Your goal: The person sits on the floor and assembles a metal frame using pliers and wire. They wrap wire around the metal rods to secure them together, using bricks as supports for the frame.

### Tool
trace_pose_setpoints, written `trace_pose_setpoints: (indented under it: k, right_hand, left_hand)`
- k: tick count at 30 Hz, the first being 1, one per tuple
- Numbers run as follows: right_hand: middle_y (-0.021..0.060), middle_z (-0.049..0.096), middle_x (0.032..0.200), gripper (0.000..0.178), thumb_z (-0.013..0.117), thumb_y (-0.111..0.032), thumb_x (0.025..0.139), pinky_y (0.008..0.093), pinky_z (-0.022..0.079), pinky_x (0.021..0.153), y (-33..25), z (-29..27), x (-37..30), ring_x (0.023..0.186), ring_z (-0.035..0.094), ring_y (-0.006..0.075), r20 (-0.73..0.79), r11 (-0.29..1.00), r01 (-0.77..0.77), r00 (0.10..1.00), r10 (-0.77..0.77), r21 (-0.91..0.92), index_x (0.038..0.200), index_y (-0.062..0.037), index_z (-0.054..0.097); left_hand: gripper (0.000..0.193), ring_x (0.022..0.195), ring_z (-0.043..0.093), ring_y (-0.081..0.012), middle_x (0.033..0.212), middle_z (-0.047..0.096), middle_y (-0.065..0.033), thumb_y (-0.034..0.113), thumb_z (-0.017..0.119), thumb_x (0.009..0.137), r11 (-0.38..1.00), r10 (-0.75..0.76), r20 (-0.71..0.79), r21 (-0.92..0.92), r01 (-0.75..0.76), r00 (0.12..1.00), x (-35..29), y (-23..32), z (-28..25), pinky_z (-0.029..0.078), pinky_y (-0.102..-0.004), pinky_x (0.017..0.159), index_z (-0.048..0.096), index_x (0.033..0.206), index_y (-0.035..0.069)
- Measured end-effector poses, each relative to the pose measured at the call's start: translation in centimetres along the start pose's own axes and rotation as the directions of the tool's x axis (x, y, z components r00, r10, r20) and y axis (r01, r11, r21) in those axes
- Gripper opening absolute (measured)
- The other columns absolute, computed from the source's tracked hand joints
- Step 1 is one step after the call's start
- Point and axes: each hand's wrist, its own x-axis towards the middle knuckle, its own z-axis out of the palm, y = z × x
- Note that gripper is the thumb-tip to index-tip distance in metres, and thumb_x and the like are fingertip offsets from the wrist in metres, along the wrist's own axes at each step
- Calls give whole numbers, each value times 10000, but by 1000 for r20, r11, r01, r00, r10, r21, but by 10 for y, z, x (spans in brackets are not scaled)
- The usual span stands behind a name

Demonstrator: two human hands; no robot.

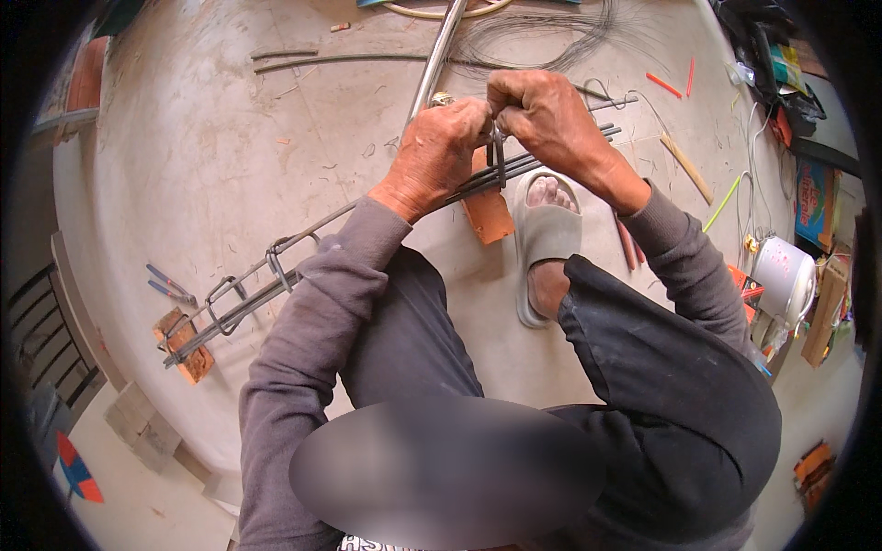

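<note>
Bare concrete floor (230, 138). Both hands, left hand (439, 151) and right hand (549, 119), clamped on rebar bundle (276, 275); brick (487, 211) beneath, loose wire coil (551, 37) beyond.

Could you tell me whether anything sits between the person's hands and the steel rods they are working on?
Nothing visible does. Both the left hand and the right hand already rest on the steel rods, closed around a small metal loop where the rods cross a brick.
</note>
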Motion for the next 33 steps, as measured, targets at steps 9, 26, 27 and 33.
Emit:
trace_pose_setpoints:
  k: [9,26,27,33]
  right_hand:
    - [174,647,746,39,594,-47,812,449,537,646,-2,-12,-3,721,672,341,100,956,138,988,-116,-260,810,-12,611]
    - [105,624,666,120,579,-83,844,384,537,525,29,13,-59,600,664,278,125,866,135,989,-84,-482,726,-68,560]
    - [106,621,656,126,578,-81,844,381,536,525,28,13,-58,597,663,279,120,877,133,989,-87,-461,720,-66,559]
    - [125,638,645,120,577,-88,843,404,530,549,28,25,-45,637,670,308,96,957,-25,994,56,-290,737,-53,624]
  left_hand:
    - [134,718,634,-352,757,624,-148,10,659,815,995,-102,-10,-15,102,995,1,-9,3,509,-405,631,528,839,19]
    - [72,684,674,-255,735,646,-161,-17,574,868,904,-382,-11,-214,371,924,4,-9,7,525,-372,618,505,888,-11]
    - [66,680,674,-234,733,651,-155,-17,574,872,899,-399,-16,-207,387,917,4,-11,8,531,-361,616,511,890,-11]
    - [60,705,663,-149,764,666,-105,12,594,881,798,-482,65,-380,469,874,2,-24,6,553,-285,635,545,908,-9]
